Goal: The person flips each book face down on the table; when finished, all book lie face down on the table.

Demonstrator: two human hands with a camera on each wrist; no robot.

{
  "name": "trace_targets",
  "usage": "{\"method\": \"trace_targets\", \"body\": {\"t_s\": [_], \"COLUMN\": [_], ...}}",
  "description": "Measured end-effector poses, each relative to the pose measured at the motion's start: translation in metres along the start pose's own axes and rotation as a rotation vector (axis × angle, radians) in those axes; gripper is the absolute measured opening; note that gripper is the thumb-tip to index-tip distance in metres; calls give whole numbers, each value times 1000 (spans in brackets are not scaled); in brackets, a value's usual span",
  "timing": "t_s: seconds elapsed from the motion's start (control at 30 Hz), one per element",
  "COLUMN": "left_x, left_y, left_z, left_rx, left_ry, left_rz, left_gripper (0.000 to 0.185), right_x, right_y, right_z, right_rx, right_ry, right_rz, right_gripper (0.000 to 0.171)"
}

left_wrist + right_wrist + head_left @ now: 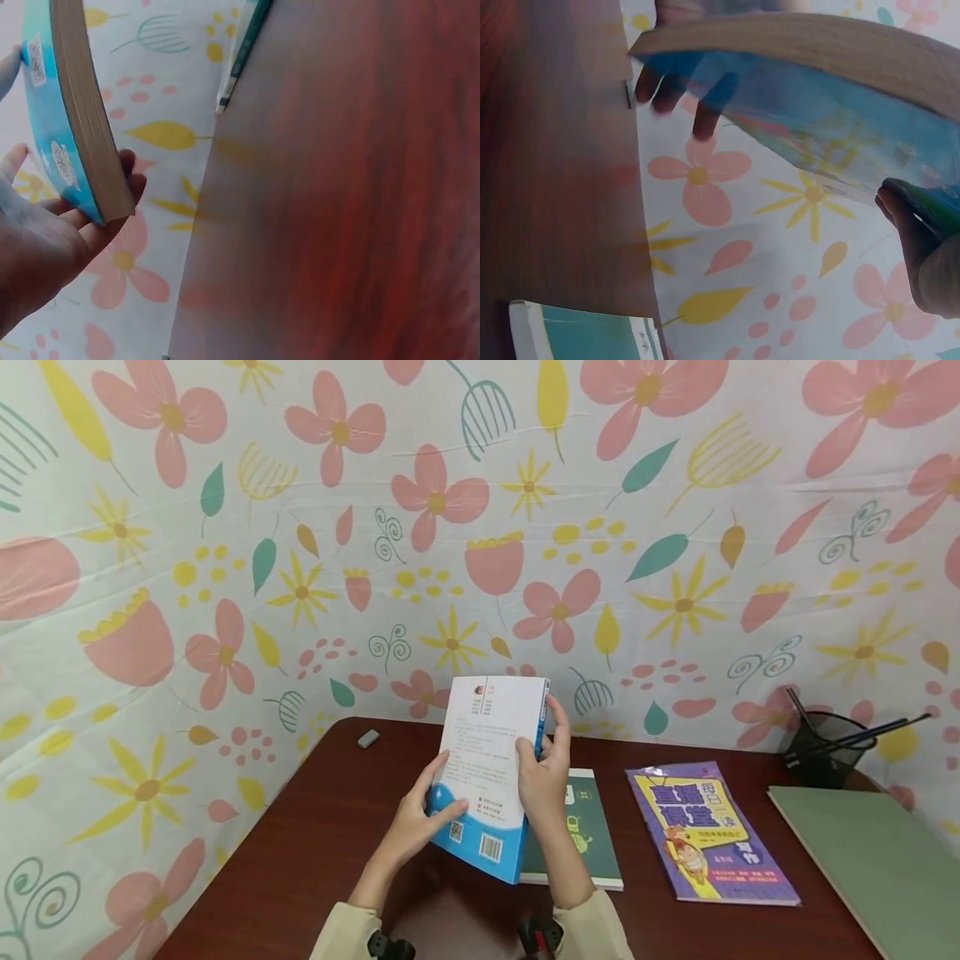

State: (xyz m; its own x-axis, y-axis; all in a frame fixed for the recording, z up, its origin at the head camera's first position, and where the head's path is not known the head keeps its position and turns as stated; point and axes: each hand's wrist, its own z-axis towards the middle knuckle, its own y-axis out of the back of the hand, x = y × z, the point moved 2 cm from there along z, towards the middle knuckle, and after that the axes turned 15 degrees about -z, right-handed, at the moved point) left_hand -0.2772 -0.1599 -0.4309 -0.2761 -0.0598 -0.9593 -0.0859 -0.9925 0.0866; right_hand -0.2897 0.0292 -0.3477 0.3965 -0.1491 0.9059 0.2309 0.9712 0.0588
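Observation:
Both hands hold up a thick paperback book (480, 760) above the dark wooden table, its white and blue back cover with a barcode turned toward me. My left hand (416, 814) grips the lower left corner, thumb on the cover. In the left wrist view, fingers (97, 229) of this hand reach behind the page block. My right hand (546, 777) holds the right edge higher up, thumb across the cover and fingers around the blue spine. From the right wrist view, the book's (817, 112) colourful other cover shows, with left fingertips spread against it.
A green book (592, 835) lies partly hidden behind the right forearm. To its right are a purple book (712, 835), a large green flat cover (870, 860) and a black mesh pen holder (828, 752). A small grey eraser-like block (368, 739) sits near the flowered cloth wall.

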Motion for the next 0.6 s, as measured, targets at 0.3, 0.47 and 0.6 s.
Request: {"method": "trace_targets", "body": {"t_s": [0.3, 0.47, 0.6], "left_x": [-7, -12, -14], "left_y": [5, 2, 1], "left_z": [0, -1, -2], "left_rx": [-86, -169, -246], "left_ry": [43, 45, 32], "left_rz": [-145, -167, -171], "left_gripper": [72, 71, 73], "right_x": [-8, -16, -17], "right_y": [3, 4, 3], "right_z": [1, 4, 6], "right_rx": [12, 22, 62], "right_ry": [-75, -148, -140], "right_rz": [-21, 1, 11], "right_gripper": [66, 65, 64]}}
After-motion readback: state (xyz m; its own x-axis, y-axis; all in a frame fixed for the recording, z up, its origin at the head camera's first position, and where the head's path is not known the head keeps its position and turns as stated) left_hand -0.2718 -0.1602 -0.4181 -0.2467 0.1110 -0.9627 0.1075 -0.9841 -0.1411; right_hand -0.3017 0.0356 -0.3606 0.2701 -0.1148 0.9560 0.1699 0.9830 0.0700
